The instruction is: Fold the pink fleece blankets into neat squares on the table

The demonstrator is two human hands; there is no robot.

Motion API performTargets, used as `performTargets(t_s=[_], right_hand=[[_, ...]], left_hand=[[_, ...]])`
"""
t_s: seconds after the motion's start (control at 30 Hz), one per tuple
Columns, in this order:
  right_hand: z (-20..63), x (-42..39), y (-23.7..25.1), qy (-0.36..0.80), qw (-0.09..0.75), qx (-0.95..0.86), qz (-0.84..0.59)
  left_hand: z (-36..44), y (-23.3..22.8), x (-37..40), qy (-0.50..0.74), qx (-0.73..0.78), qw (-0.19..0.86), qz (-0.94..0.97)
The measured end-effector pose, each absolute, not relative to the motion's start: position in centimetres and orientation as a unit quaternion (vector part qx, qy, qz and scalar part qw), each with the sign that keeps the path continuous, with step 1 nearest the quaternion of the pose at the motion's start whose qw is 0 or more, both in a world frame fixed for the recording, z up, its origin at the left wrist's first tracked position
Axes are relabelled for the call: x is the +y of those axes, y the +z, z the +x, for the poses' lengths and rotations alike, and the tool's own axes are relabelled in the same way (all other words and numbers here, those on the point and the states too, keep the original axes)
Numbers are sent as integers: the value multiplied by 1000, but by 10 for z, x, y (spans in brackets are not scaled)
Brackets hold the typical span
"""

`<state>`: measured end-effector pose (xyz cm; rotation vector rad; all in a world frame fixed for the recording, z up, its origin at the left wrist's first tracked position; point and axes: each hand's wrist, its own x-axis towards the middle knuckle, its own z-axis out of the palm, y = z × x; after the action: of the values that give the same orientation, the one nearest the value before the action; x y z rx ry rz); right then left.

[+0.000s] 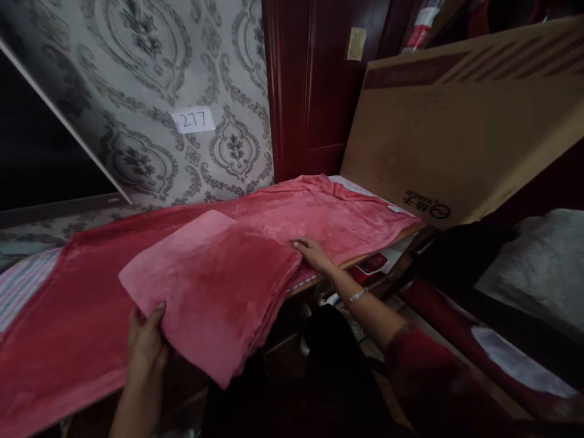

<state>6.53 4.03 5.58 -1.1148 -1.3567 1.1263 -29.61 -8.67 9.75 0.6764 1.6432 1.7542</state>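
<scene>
A folded pink fleece cloth (219,274) is held between my two hands, tilted, with its near corner hanging past the table's front edge. My left hand (146,340) grips its left edge, thumb on top and the other fingers underneath. At the far right corner, my right hand (310,250) pinches the layered edge between thumb and fingers. Beneath the folded piece, a larger pink fleece blanket (328,219) is spread along the table, rumpled at its far right end.
Striped cloth (27,283) shows under the blanket at the left. A large cardboard box (420,128) stands at the back right. A dark screen (45,140) rises at the left. Patterned wallpaper bears a paper label (194,120). A red packet (371,263) lies below the tabletop.
</scene>
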Motion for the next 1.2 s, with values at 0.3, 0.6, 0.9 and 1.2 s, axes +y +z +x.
performTargets(t_s=[0.3,0.6,0.9,1.2], right_hand=[[81,1,57,355,524,-642,-433],[61,9,67,245,474,-695,-481],[58,0,66,141,506,-693,-493],[68,-18,34,13,492,-712,-500]], left_hand=[[-285,110,-91,499,646,22,577],[-276,99,-82,455,637,64,619],[-279,96,-83,435,637,42,635],[-283,96,-84,394,637,38,661]])
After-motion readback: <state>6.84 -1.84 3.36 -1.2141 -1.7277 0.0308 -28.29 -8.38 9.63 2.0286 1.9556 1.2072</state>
